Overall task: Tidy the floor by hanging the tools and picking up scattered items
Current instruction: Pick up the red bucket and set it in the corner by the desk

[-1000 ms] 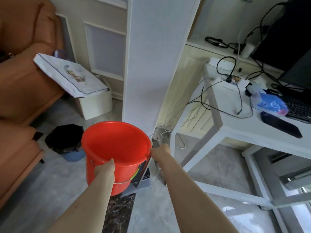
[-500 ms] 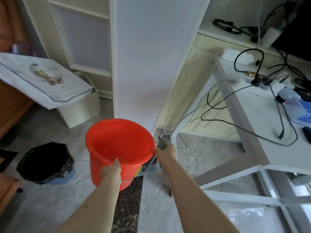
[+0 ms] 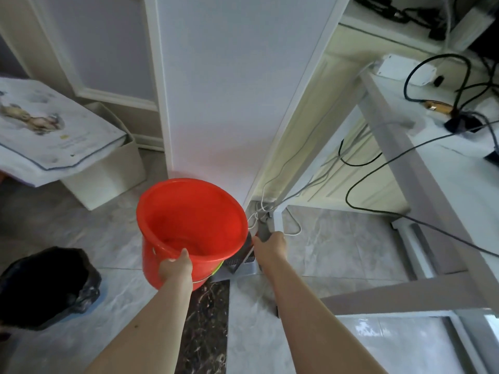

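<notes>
**A:** Where am I with this? I have the left hand (image 3: 175,268) on the near rim of the red bucket (image 3: 189,225), thumb over the lip and the rest curled under it, so the bucket hangs off that one grip above the floor (image 3: 337,252), just in front of the white panel (image 3: 229,90).

**B:** And the right hand (image 3: 270,245)?

**A:** It's closed round something grey and flat, just beside the bucket's right wall. I think it's the dustpan (image 3: 237,265), with a toothed edge showing under the hand, but the hand covers the handle and I can't tell how the fingers sit on it.

**B:** So the step is getting both put away?

**A:** That's my reading: carry them to the gap between the panel and the leg of the white counter (image 3: 278,220). To do it well I'd keep the bucket level, because a one-sided rim grip lets it swing and tip. I'd lower it straight down instead of dropping it.

**B:** Anything in the way?

**A:** The white cables (image 3: 291,230) lying on the floor at the foot of that leg. I'd bring the dustpan in edge-first and clear of them, so nothing snags or gets pulled off the counter. The black bin bag (image 3: 48,287) on the left is well apart and no trouble.

**B:** Which first?

**A:** The bucket, I'd say. That would free the left hand to steady the dustpan.
</notes>
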A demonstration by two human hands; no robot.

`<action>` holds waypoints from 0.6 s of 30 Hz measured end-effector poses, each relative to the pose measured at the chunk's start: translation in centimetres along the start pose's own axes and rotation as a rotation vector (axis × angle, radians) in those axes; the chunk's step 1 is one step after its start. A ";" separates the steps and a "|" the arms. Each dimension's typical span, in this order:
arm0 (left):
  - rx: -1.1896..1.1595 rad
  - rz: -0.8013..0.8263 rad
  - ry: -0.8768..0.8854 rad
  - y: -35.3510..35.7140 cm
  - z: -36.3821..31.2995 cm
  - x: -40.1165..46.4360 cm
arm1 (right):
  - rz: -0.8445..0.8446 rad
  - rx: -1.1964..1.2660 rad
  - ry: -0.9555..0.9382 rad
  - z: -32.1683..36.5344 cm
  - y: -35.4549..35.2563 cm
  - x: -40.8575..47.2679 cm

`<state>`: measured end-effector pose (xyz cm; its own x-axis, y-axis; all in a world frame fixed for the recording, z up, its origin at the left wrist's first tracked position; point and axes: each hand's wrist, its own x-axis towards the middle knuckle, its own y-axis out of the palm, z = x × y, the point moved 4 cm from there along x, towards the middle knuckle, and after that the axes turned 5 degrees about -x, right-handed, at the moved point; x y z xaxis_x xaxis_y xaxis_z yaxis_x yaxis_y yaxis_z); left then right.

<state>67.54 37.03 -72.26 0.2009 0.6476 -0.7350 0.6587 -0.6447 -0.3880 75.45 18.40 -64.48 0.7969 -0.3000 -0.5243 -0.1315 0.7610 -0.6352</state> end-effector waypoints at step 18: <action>-0.150 0.046 -0.096 4.0 1.5 4.3 | 0.012 0.100 0.061 1.7 0.9 4.5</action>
<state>69.94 36.57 -77.80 0.1682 0.5725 -0.8025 0.7522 -0.6007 -0.2709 79.88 18.68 -66.41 0.7579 -0.3229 -0.5669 -0.0787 0.8173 -0.5708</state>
